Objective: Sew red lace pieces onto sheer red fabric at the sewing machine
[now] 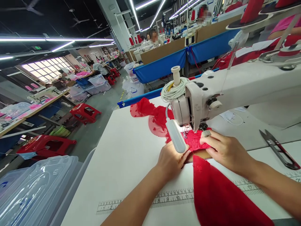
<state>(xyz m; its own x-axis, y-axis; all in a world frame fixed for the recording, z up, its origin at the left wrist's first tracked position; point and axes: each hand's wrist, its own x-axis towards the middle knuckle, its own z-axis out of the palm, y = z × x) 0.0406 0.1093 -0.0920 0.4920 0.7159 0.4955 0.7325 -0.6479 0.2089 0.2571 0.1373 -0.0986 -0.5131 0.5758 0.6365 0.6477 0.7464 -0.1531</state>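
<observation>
Two hands: both flat on red lace fabric (pixel 196 142) at the sewing machine (pixel 235 91) needle area.
Left hand (pixel 171 162): palm down just left of the needle, partly behind the white lamp (pixel 176 135); fingers together, pressing the fabric edge to the tabletop (pixel 127 163), not gripping.
Right hand (pixel 225 150): palm down on the right side of the fabric; fingers stretched out and close together, a pale cap on one fingertip (pixel 206 133) next to the presser foot; pressing, not pinching.
Fabric look: bright red, sheer lace with a floral pattern; lit patch under the lamp looks pinkish.
Fabric position: under the machine head between both hands; sewn part bunches up behind the machine at the far left (pixel 150 114); a denser red piece (pixel 218 194) runs off the near edge toward the person.
Needle: hidden by lamp and glare, cannot tell its position.
Machine: white, head tilted in view, coiled white cord (pixel 175 89) on top.
Tabletop: white, flat, printed ruler scale (pixel 169 197) along the near edge.
Thread snips (pixel 278 149): black, lying on the right, well apart from the hands.
Room: factory floor, rows of blue-skirted workstations (pixel 162 67), other people seated far back, red plastic stools (pixel 84 112), clear plastic bins (pixel 30 188) at lower left, strip lights overhead, windows far left.
</observation>
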